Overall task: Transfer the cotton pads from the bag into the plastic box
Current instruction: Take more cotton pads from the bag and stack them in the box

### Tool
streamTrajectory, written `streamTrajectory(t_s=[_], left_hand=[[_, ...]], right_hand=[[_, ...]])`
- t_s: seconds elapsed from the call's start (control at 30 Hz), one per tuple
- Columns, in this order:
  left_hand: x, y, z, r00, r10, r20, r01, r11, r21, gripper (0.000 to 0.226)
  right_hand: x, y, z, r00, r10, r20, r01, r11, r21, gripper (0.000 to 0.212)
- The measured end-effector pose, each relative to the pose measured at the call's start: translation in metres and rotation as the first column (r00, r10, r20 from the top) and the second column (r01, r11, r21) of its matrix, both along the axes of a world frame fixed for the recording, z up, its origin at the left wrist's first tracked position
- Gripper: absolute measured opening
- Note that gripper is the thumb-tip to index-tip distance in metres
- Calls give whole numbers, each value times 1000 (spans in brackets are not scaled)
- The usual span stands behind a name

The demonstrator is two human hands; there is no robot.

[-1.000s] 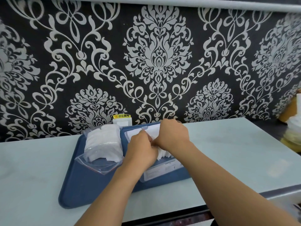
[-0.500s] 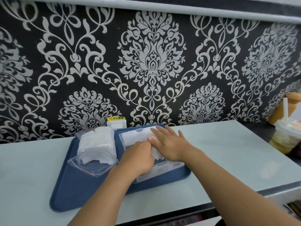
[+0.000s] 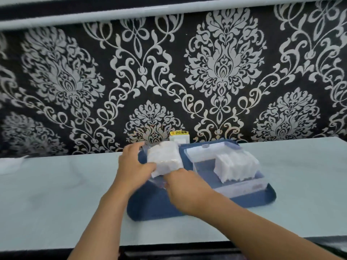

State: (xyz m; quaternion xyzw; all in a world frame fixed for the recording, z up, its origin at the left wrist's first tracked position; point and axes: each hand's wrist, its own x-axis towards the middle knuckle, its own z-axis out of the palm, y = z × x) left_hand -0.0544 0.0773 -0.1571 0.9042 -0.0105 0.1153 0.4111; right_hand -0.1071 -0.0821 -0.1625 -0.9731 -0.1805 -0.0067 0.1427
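A clear bag of white cotton pads (image 3: 163, 158) lies on the left part of a blue tray (image 3: 155, 205). My left hand (image 3: 132, 166) grips the bag's left side. My right hand (image 3: 183, 185) is at the bag's open near end, fingers against the pads; whether it grips them is hidden. To the right on the tray stands the clear plastic box (image 3: 203, 167) with a stack of cotton pads (image 3: 237, 167) inside it. The box's lid (image 3: 205, 152) leans open behind it.
The tray rests on a pale blue table (image 3: 56, 194) against a black and silver patterned wall. A small white wall socket with a yellow label (image 3: 179, 136) sits just behind the tray. A white object (image 3: 10, 163) lies at the far left.
Both hands left the plastic box and moved left to the bag. A stack of pads now lies uncovered in the box. The camera swung left, so the drink cup is out of view.
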Motion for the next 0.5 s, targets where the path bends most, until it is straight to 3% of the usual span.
streamTrajectory(t_s=[0.1, 0.2, 0.27, 0.4, 0.5], left_hand=[[-3, 7, -9, 971, -191, -147, 179, 980, -89, 71], [7, 9, -15, 954, -220, -203, 205, 974, -94, 118], [17, 6, -14, 949, -255, -186, 250, 967, -47, 128], [33, -7, -13, 925, -301, -231, 328, 940, 90, 118], [38, -10, -14, 935, -262, -238, 297, 946, 130, 103]], right_hand=[[11, 3, -2, 996, -88, -6, 88, 995, -44, 28], [13, 1, -3, 993, -115, 33, 117, 992, -53, 42], [12, 0, -4, 993, -110, 33, 112, 992, -62, 40], [16, -6, -4, 995, -82, 58, 84, 996, -28, 35], [17, -10, -4, 994, -89, 69, 90, 996, -18, 41]])
